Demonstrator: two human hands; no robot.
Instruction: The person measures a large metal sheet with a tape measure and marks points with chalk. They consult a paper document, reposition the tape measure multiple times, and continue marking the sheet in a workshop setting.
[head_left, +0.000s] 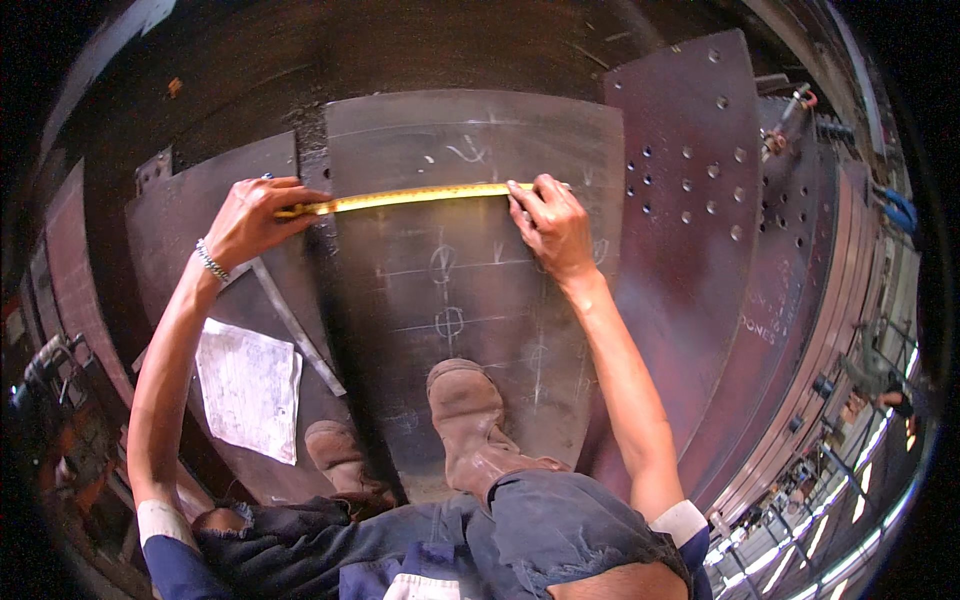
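Observation:
A yellow tape measure blade (420, 197) is stretched from left to right over the upper part of a dark steel plate (400, 140). At its left end, by the plate's left edge, my left hand (258, 215) is closed on the tape. My right hand (553, 225) pinches the other end with thumb and fingers; whether it holds anything else I cannot tell. Chalk lines and circled marks (448, 322) cover the plate below the tape. My booted foot (463, 410) stands on the plate's near part.
To the left, a paper sheet (248, 385) and a thin metal bar (298, 328) lie on another plate. On the right are a plate with several drilled holes (690, 150), more stacked plates, a clamp-like tool (785, 125) and blue-handled pliers (895, 210). My other boot (335, 450) is at lower left.

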